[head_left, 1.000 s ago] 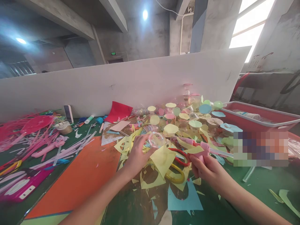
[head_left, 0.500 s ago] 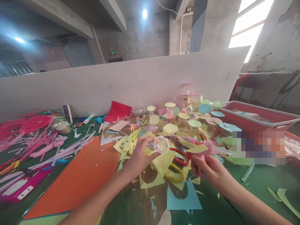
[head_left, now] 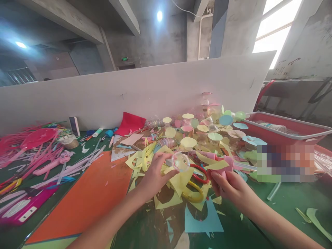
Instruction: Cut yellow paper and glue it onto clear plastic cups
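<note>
Head view:
- Left hand [head_left: 157, 174]: fingertips and thumb closed on the edge of a clear plastic piece [head_left: 181, 162], round and cup-like, held above the paper scraps near the middle of the table [head_left: 280, 216].
- Right hand [head_left: 226, 185]: wrapped around the grip of a pink glue gun [head_left: 228, 162], its nozzle end pointed toward the clear piece; a clear stick [head_left: 245, 166] is seen at its rear. The hands are held well apart.
- Between the hands: a red loop handle [head_left: 206, 176] and a yellow loop handle [head_left: 193, 199], partly covered by yellow paper [head_left: 178, 183].
- Nearer edge: blue paper [head_left: 207, 224] with a rounded cut-out.
- Left: an orange sheet [head_left: 85, 197] laid flat; a magenta device [head_left: 18, 211] placed beyond it.
- Behind: clear plastic parts topped with paper discs [head_left: 188, 141], massed before a white panel [head_left: 155, 86].
- Far right: a pink tub [head_left: 308, 129].
</note>
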### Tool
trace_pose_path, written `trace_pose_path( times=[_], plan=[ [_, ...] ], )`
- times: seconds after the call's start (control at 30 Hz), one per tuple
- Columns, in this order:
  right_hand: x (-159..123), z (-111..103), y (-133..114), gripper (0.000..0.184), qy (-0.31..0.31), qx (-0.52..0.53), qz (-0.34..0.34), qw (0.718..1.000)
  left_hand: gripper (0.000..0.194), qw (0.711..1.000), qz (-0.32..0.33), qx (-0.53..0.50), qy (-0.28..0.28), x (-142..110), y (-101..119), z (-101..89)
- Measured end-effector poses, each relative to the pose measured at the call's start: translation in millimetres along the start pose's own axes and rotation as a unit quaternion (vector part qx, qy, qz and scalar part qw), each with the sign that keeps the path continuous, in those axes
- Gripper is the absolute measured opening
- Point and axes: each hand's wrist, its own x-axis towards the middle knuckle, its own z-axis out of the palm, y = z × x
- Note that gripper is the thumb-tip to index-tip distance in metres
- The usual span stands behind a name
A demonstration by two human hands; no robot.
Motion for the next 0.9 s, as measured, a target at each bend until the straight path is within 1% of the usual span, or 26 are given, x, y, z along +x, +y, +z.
trace_pose_path(
  times=[0.23,0.33,0.6,0.77,0.9],
  plan=[
    [0.0,-1.8,2.7,0.054,-0.01,-0.013,-0.011,1.0,0.033,1.0,-0.007,0.001,-0.004,0.4,1.9,-0.4],
    [0.7,-1.8,3.2,0.056,-0.007,-0.02,-0.005,1.0,0.034,1.0,-0.011,0.003,-0.006,0.0,0.0,-0.2],
    [0.1,-1.1,2.3,0.058,-0.007,-0.028,0.007,1.0,0.034,1.0,0.008,0.004,0.004,0.4,-0.5,0.6],
    [2.7,-2.7,7.2,0.057,-0.004,-0.008,0.003,1.0,0.032,0.999,0.008,0.02,0.034,1.0,-1.0,-0.2],
    [2.4,-3.5,5.3,0.058,-0.006,0.012,-0.004,1.0,0.031,0.998,0.004,0.025,0.061,2.9,-1.6,-0.8]
  ],
)
